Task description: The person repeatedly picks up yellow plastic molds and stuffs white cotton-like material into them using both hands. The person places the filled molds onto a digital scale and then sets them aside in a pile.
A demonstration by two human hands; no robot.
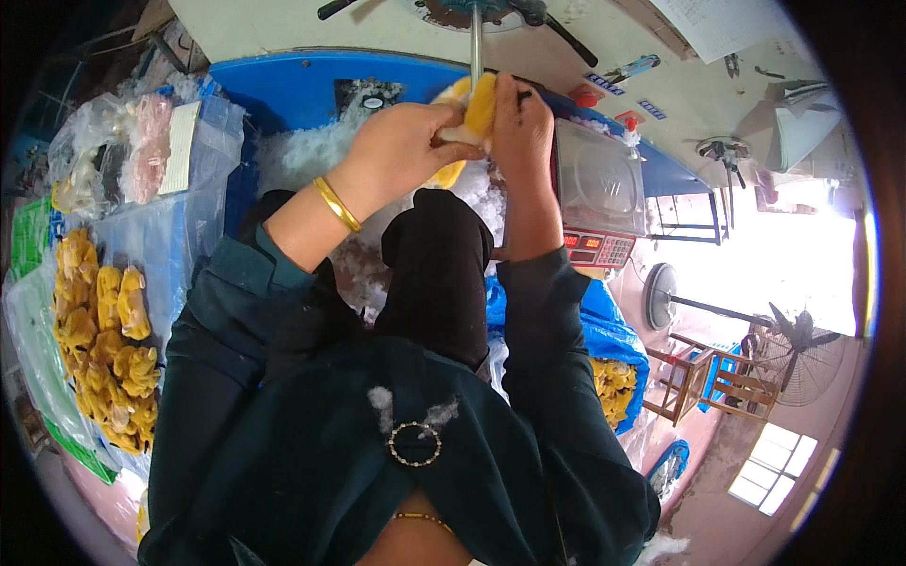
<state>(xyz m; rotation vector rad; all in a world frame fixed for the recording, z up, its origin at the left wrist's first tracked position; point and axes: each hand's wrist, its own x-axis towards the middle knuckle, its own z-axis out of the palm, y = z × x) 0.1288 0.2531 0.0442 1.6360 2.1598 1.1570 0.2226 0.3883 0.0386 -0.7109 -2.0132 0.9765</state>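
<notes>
A yellow and white plush piece (480, 106) sits at the end of a metal tube (476, 47) that comes down from the machine. My left hand (406, 141) grips its left side, thumb and fingers pinched on the fabric. The fingers of my right hand (525, 127) are closed on its right side. Whether the tube's tip is inside the plush piece is hidden by the fabric and my fingers. White stuffing fluff (363, 231) lies below my hands and around my knees.
Several yellow plush pieces (109, 349) lie in a heap on plastic at the left. A blue bag (604, 316) holds more at the right. Near my right wrist stands a scale (599, 247) with a red display. Red buttons (586, 95) sit on the machine's edge; fans (795, 357) stand farther right.
</notes>
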